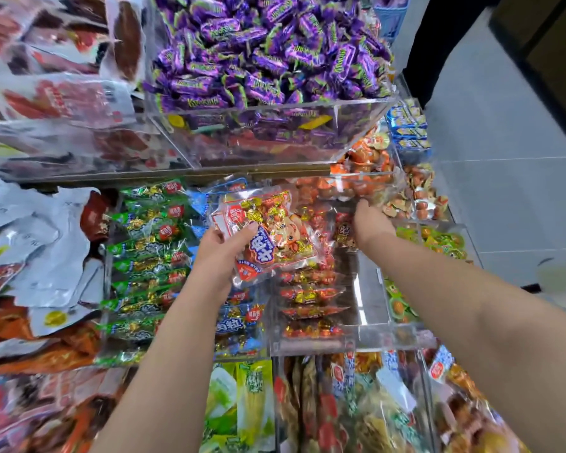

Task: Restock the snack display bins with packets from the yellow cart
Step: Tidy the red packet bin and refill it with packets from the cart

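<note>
Clear bin (370,289) holds red packets (307,294); left hand (223,253) grips a bundle (268,237); right hand (371,223) inside, perhaps touching 1, grip unclear.

Clear bin (366,335), open at the top: a bare strip runs along its right wall, beside the row of red packets (307,294). The purple-candy bin (275,132) stands a tier higher at the rear. The left hand (216,253), gripping a packet stack (268,233), covers the left side; the right hand (370,223) fills the rear right corner
</note>
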`<state>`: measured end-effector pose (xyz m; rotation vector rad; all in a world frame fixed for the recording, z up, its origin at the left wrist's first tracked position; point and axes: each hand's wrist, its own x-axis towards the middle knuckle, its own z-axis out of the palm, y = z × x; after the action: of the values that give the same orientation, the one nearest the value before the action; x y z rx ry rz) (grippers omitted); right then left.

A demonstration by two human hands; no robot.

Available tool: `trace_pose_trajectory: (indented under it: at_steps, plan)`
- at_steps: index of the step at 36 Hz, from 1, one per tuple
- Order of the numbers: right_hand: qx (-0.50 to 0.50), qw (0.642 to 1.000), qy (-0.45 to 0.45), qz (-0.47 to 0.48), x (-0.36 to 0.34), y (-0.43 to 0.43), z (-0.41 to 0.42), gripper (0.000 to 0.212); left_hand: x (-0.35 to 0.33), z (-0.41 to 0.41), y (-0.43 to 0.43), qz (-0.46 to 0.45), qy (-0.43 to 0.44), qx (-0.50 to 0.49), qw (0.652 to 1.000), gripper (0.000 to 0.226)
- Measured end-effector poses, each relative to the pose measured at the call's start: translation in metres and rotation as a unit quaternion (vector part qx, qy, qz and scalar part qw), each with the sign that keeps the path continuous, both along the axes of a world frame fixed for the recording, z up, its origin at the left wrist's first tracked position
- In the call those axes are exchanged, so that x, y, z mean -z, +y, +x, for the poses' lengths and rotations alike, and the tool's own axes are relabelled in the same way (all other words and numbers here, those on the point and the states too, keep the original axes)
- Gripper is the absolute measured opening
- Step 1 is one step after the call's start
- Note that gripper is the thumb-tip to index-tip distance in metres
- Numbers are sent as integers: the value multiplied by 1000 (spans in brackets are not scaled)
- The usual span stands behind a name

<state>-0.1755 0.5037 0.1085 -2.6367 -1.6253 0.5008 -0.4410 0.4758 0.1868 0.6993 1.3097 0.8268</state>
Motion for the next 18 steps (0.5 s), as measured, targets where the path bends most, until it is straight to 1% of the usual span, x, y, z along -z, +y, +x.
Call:
trace_pose_trajectory:
  at_steps: [1,2,4,5,6,8,11,15,16,18]
  plan:
    - [37,998,46,30,5,-6,-1,34,0,-1,0,0,-3,2,1000,45]
    - [72,992,90,55,10,-12,-3,41,1,-1,0,2,-5,6,1000,47]
    - [109,978,163,68,15,-18,-8,68,2,-1,-1,8,-9,9,1000,41]
    - [112,976,178,57,17,-18,-11,74,3,-1,-1,9,-9,9,1000,39]
    - [103,979,174,34,18,-17,-13,72,3,-1,-1,7,-7,9,1000,38]
    - [85,985,149,-7,19,-11,-14,54,3,-2,-1,3,1,10,1000,35]
    - [98,984,146,-9,21,2,-13,40,3,-2,-1,4,-7,10,1000,32]
    - [118,982,149,-1,26,14,-11,37,3,-2,-3,3,-9,9,1000,53]
    - [122,982,147,3,27,14,-11,36,3,-2,-3,2,-5,11,1000,55]
    - [117,981,151,20,30,10,-12,32,3,-1,-2,0,-2,12,1000,52]
